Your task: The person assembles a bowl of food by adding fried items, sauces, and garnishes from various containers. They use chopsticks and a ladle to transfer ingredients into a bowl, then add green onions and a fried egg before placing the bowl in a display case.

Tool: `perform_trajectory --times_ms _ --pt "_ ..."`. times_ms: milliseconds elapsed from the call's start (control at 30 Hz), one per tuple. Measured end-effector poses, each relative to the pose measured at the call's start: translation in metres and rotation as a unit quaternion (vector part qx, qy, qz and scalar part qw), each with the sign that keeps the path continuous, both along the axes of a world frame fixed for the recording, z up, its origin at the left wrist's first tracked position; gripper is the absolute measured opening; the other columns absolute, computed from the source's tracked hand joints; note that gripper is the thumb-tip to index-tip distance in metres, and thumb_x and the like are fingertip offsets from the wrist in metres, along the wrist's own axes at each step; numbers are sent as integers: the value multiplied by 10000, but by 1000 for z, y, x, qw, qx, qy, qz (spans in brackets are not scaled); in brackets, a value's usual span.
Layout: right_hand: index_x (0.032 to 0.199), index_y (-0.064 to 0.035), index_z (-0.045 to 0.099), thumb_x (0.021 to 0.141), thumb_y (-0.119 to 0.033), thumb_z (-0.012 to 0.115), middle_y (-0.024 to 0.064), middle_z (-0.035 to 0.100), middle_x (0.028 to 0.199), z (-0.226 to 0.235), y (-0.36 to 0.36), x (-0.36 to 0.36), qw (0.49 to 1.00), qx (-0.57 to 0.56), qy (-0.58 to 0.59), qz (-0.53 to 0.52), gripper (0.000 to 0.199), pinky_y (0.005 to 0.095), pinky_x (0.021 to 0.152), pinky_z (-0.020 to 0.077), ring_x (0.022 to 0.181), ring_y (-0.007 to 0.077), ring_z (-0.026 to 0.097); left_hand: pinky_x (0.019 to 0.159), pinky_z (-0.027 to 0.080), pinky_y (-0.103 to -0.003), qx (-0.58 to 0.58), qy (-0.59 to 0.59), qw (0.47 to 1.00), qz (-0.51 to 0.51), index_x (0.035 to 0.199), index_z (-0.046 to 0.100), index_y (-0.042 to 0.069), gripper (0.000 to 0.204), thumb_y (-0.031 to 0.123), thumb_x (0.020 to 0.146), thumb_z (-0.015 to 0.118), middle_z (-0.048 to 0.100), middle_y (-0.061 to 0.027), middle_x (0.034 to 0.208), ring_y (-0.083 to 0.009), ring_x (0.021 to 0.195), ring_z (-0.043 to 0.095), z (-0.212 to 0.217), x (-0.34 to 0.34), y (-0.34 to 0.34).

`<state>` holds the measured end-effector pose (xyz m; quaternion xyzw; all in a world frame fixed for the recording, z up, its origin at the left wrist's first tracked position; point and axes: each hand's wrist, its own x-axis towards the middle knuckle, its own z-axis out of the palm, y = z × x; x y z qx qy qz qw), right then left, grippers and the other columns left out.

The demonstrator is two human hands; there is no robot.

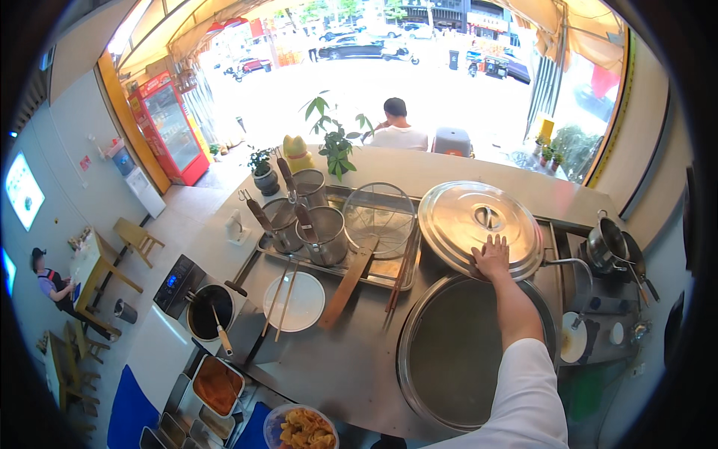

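My right hand [491, 258] reaches forward over a large round metal lid [456, 217], its fingers stretched out on or just above the near part of the lid. The lid's small handle [488, 218] lies a little beyond my fingertips, apart from them. Below my forearm a wide round pot [449, 352] stands uncovered, full of greyish liquid. The lid sits behind it and overlaps its far rim. My left hand is out of view.
Strainer baskets [326, 232] and a wire skimmer [378, 217] stand in a metal tray. Left are a white plate [299, 303] with long chopsticks, a dark pot [209, 310] with a ladle, and a food tub [303, 430]. A faucet [583, 266] stands right. Two people are farther off.
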<state>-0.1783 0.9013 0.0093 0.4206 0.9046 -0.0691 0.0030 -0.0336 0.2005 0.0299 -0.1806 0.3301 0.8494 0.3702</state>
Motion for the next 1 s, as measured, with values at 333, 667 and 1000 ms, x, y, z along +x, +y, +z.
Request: perform_trajectory --times_ms 333,667,1000 --pt "1642 -96 237 1003 -683 316 181 155 1713 -12 -17 3 999 -36 12 -13 871 493 1280 36 1584 352 120 1237 290 -528 10 76 997 11 1594 297 42 881 344 853 666 371 -169 1617 -369 1490 361 26 14 27" --pt "1627 -58 246 1014 -615 409 210 178 1697 -27 -159 99 996 -4 52 -71 844 508 1277 70 1577 382 123 1234 288 -531 67 161 985 17 1599 274 29 933 382 838 683 350 -158 1629 -371 1497 347 18 72 -31" --pt "1583 -24 333 1000 -614 468 275 281 1638 -64 -282 249 994 83 52 -46 840 553 1244 195 1523 447 249 1232 306 -506 77 167 979 91 1607 241 56 896 249 858 694 359 -162 1617 -344 1500 352 0 123 -114"
